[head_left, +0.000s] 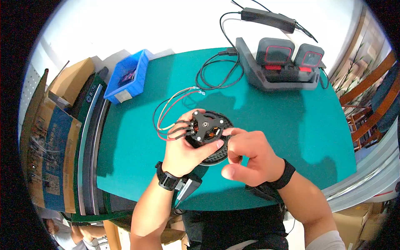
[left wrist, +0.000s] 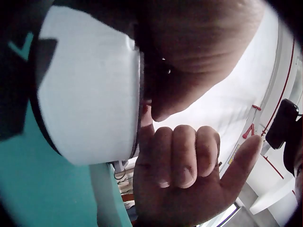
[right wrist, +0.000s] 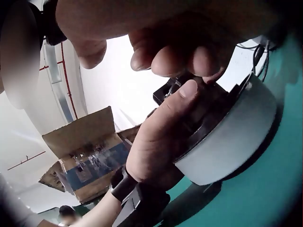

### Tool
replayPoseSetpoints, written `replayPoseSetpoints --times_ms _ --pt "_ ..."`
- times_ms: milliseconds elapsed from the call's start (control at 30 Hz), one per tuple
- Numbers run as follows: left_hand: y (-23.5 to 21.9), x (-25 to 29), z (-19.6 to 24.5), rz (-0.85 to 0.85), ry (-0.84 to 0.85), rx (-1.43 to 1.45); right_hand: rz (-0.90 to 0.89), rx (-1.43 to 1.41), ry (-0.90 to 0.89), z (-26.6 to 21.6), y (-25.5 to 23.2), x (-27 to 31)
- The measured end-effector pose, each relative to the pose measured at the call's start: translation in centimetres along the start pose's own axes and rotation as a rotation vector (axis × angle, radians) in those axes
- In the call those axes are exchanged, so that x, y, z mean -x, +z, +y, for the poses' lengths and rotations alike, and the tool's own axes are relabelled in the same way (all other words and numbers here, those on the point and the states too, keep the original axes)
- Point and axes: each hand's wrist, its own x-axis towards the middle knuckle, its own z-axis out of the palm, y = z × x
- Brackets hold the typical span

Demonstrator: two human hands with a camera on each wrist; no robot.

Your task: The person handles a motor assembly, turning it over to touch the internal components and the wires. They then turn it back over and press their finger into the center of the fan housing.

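Head view: a round black motor (head_left: 205,124) with a three-armed cover is held by the left hand (head_left: 181,156) above the desk (head_left: 266,121), midway along the near edge and a little in from it. Its left side is clamped between the left fingers and thumb. By the right hand (head_left: 259,155), the index finger is pointed at the motor's right side; the other fingers are curled in, the thumb set apart. Whether the fingertip touches cannot be told. Thin wires (head_left: 158,130) are looped out towards the far edge. A white outer wall (right wrist: 232,142) is shown in the right wrist view. A blue bin (head_left: 142,75) is placed by the far left corner, a grey case (head_left: 283,84) by the far right corner.
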Motion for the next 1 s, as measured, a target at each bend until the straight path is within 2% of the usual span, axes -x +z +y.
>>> replayPoseSetpoints --times_ms 167,233,300,400,467,567,600,700,733,867,1000 --pt "0.0 -0.3 0.2 0.016 -0.033 0.066 0.002 -0.02 0.002 0.1 0.1 0.0" --pt "-0.5 -0.7 0.1 0.041 0.191 -0.252 -0.014 -0.021 0.021 0.1 0.3 0.1" --pt "-0.3 -0.6 0.2 0.068 0.172 -0.21 0.027 0.045 -0.008 0.0 0.6 -0.1" --pt "-0.4 -0.6 0.6 0.02 0.09 -0.187 0.064 0.07 -0.007 0.1 0.8 0.0" --pt "-0.3 -0.4 0.2 0.078 0.026 -0.006 0.061 0.101 0.001 0.0 0.6 0.0" --pt "-0.6 -0.4 1.6 0.071 0.0 -0.172 0.061 0.096 0.016 0.1 0.5 -0.1" --pt "-0.7 -0.4 1.2 0.053 0.085 -0.177 0.062 0.063 0.019 0.0 0.4 -0.1" --pt "-0.4 -0.6 0.8 0.04 0.074 -0.033 0.075 0.054 0.008 0.0 0.3 -0.2" --pt "-0.6 -0.6 1.0 0.012 0.013 -0.002 0.078 0.056 0.002 -0.1 0.3 -0.2" --pt "-1.0 -0.6 -0.3 -0.046 0.092 -0.025 0.055 0.025 -0.019 -0.1 0.4 -0.1" --pt "-0.2 -0.5 0.5 -0.009 0.125 -0.157 0.053 -0.057 -0.008 -0.3 0.9 0.2"
